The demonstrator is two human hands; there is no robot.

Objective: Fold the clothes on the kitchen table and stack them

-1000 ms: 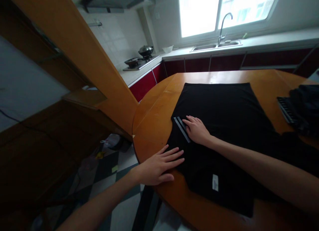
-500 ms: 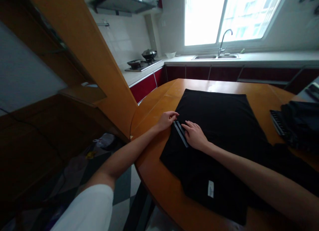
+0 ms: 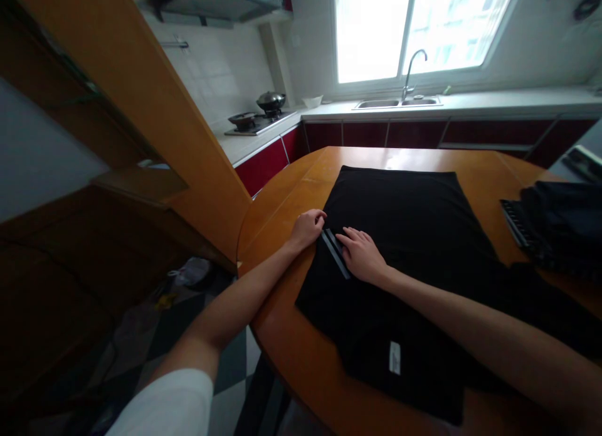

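A black shirt (image 3: 399, 216) lies spread over the wooden table, with a white label (image 3: 394, 357) showing near its lower end. Two grey stripes (image 3: 336, 255) run along the cloth between my hands. At the shirt's left edge, my left hand (image 3: 308, 228) has its fingers closed in a pinch on the fabric. My right hand (image 3: 363, 254) rests on the shirt just right of the stripes, fingers stretched out and lying on the cloth.
Dark folded clothes (image 3: 559, 226) are stacked on the right of the wooden table (image 3: 277, 235). An orange-brown wooden cabinet (image 3: 188, 122) stands on the left. Beyond the table are a counter with a sink (image 3: 397, 103) and a stove with pans (image 3: 256, 123).
The whole view has shifted slightly, so things appear a little further left. Both hands keep their places on the shirt.
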